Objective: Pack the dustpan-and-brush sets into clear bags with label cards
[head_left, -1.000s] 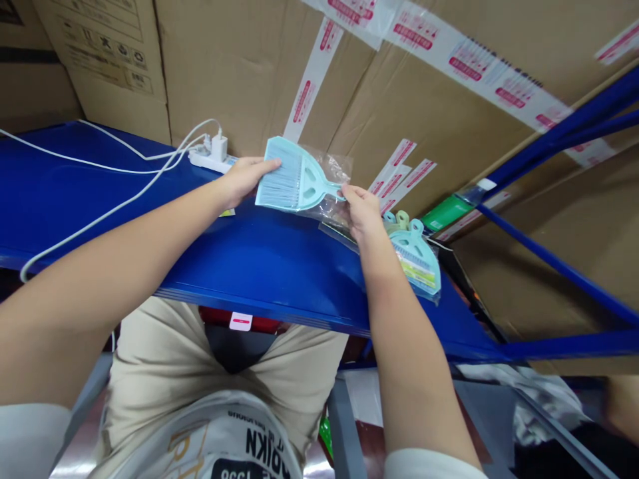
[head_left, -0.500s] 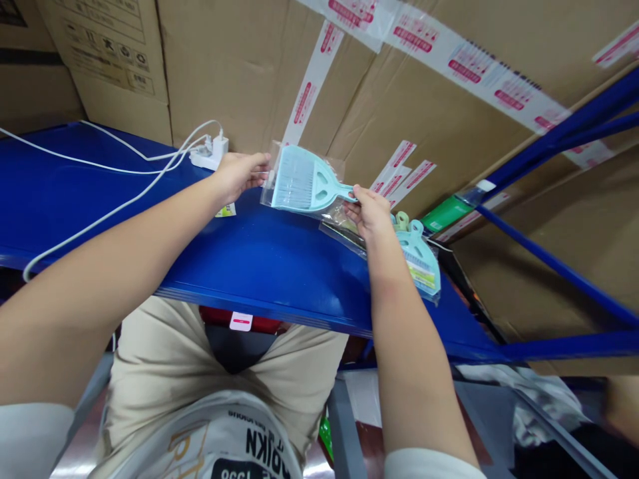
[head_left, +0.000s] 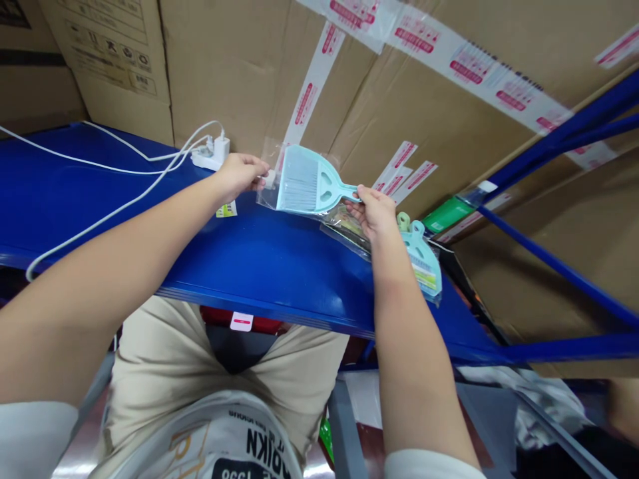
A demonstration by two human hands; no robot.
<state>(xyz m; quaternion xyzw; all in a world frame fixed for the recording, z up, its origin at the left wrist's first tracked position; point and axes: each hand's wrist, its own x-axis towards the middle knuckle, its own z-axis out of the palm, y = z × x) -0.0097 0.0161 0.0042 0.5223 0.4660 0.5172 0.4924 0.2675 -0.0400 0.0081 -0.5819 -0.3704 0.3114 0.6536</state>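
Note:
A light blue dustpan (head_left: 325, 189) with a matching brush (head_left: 299, 181) nested in it hangs over the blue shelf, inside a clear plastic bag (head_left: 269, 197). My right hand (head_left: 372, 209) is closed around the handle end at the right. With pinched fingers, my left hand (head_left: 243, 176) grips the left edge of the bag. Beyond my right wrist lies another light blue dustpan set (head_left: 423, 259) in its wrapper, with a green handle (head_left: 403, 221) showing behind it. A small yellow-green label (head_left: 227, 209) rests on the shelf below my left hand.
Large taped cardboard boxes (head_left: 224, 73) stand behind the blue shelf (head_left: 269, 266). A white power plug block (head_left: 212, 156) with cables sits at the left. To the right are a bottle with a green label (head_left: 452, 213) and blue frame bars (head_left: 554, 256).
The dustpan set has shifted slightly right with my right hand. The bag's left end now extends farther past the pan toward my left fingers.

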